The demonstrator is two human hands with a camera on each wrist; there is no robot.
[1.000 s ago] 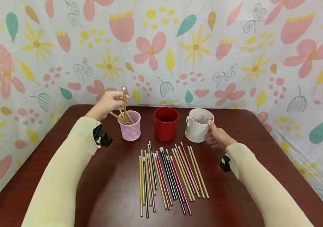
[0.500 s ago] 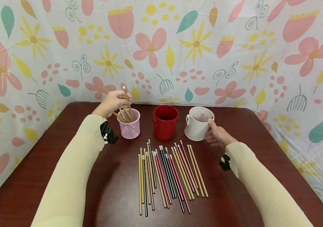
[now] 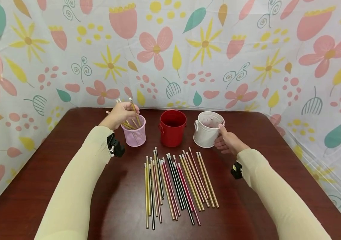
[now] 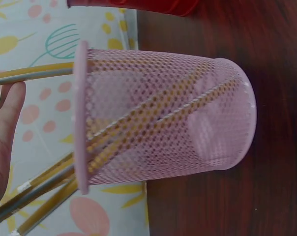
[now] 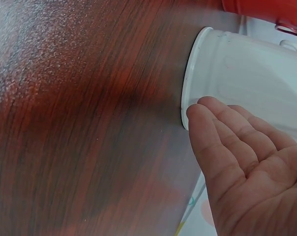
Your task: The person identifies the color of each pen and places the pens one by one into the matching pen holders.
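My left hand [image 3: 120,115] pinches a gold pencil [image 3: 134,108] by its upper part, eraser end up. That pencil's lower end is inside the pink mesh cup [image 4: 163,118], visible through the mesh. Several other gold pencils [image 4: 40,196] lean in the same cup, their eraser ends jutting out past the rim beneath the hand. At the white bucket [image 3: 205,135], my right hand [image 3: 231,141] has its thumb at the rim. Its fingers [image 5: 227,132] are loosely extended along the bucket's side.
Between the cup and the white bucket stands a red bucket [image 3: 172,133]. Several gold, black and red pencils [image 3: 173,186] lie in a loose row on the dark wooden table [image 3: 242,210], eraser ends away from me. A flowered cloth [image 3: 155,80] hangs behind the table.
My left hand has shifted slightly right over the pink cup, and its pencil has gone lower and now tilts left at the top. The right hand stays at the white bucket.
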